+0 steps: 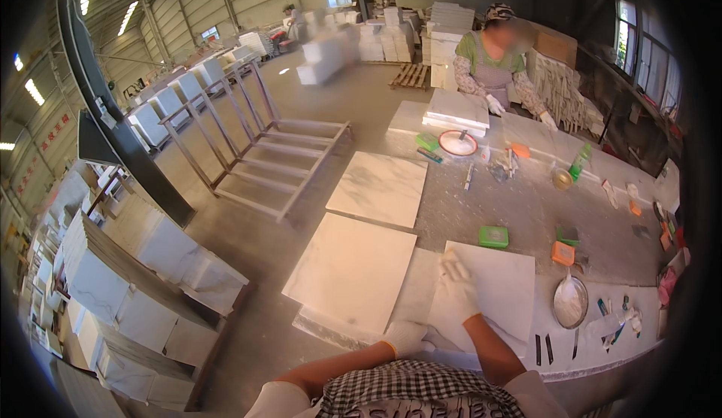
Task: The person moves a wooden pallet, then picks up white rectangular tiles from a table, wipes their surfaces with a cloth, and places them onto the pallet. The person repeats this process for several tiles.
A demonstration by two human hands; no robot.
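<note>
Currently the right hand (456, 281) lies on the left far part of a pale slab (502, 291), its fingers stretched out, clamped on nothing, toward the far edge. The slab spreads right and nearward from them, its longer axis seemingly running near to far. The left hand (406, 337) sits by its near left corner, farther from its middle; whether those fingers are apart or together, I cannot tell. Beyond the slab stands a green box (493, 237); a bowl (570, 303) sits right.
</note>
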